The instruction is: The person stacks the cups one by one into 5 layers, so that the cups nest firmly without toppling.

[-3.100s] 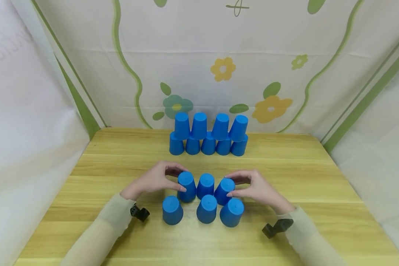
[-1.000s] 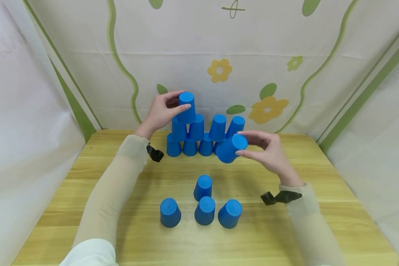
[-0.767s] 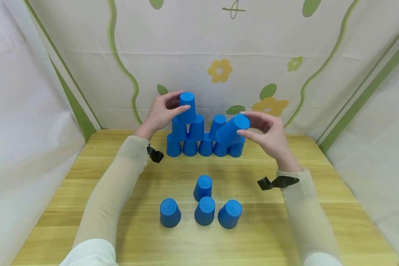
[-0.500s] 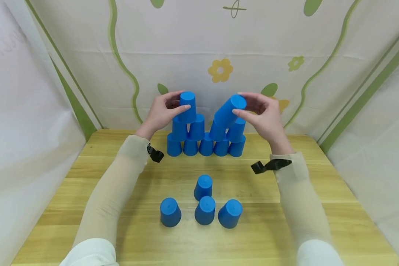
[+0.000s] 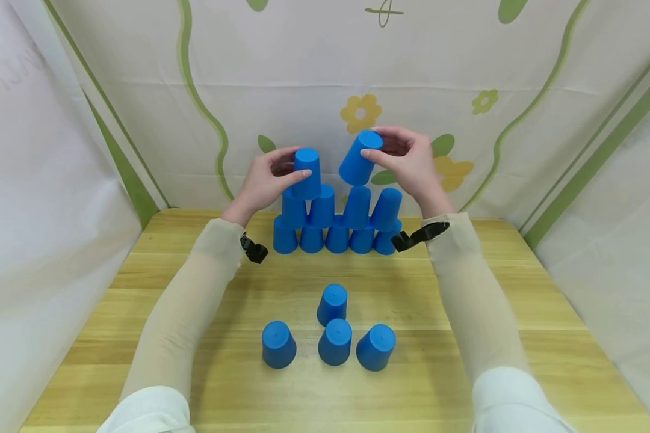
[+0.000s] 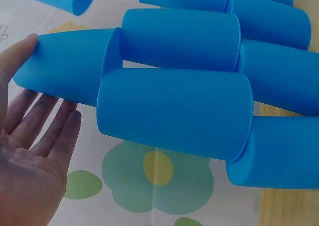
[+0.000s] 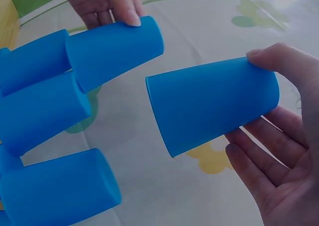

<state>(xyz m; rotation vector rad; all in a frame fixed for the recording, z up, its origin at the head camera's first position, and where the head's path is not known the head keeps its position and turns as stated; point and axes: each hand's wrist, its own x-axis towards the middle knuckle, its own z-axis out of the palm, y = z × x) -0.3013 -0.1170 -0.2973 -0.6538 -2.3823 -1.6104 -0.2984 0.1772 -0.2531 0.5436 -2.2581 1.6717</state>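
In the head view my left hand holds an upside-down blue cup by its sides, thumb in front. That cup rests across the two left cups of the stack's second row, as the left wrist view also shows. My right hand grips another blue cup, tilted, in the air above the second row. In the right wrist view this cup is not touching the stack. The second row has a gap in its middle; below it stands a bottom row of several cups.
Nearer on the wooden table stand several loose upside-down cups: one at left, one at right, and a front middle cup with another cup behind it. A printed curtain hangs just behind the stack.
Both hands took a cup from the near group and lifted it to the stack. The left has since stayed at the left cups; the right rose and moved leftward over the second row.
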